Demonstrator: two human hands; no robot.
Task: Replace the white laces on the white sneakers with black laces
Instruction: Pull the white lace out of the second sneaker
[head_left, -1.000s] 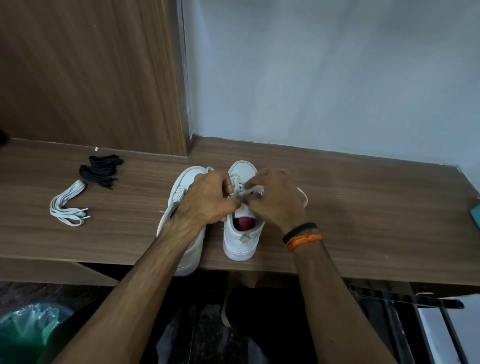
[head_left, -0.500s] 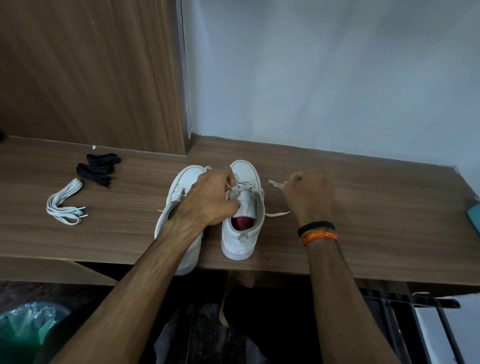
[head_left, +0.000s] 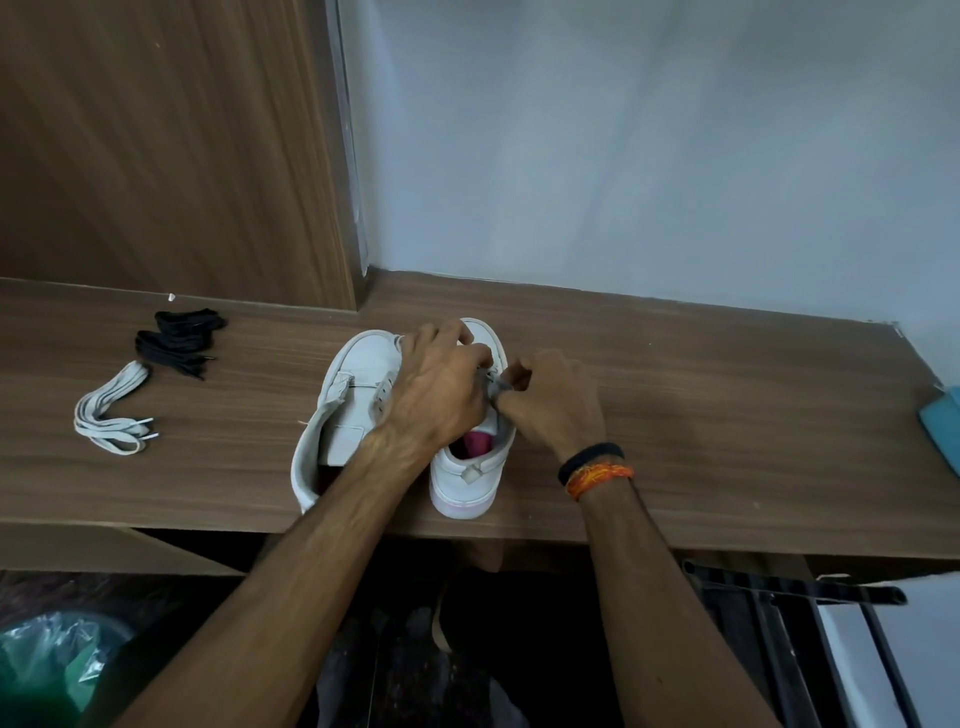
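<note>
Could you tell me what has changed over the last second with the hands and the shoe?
The right hand pulled a white lace out to the right, then returned to the right sneaker. The left hand stayed on it. The left sneaker and both lace bundles stayed.

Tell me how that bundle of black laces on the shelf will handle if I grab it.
The black laces lie in a loose folded heap, so they are probably floppy and light. Grabbed by one strand, the bundle would likely unravel and trail. They sit flat on the wooden shelf, so rolling seems unlikely.

A wooden tabletop (head_left: 727, 395) is set against a pale grey wall (head_left: 649, 145); a wood-grain panel (head_left: 166, 145) is seen left, dark floor (head_left: 405, 649) below.
</note>
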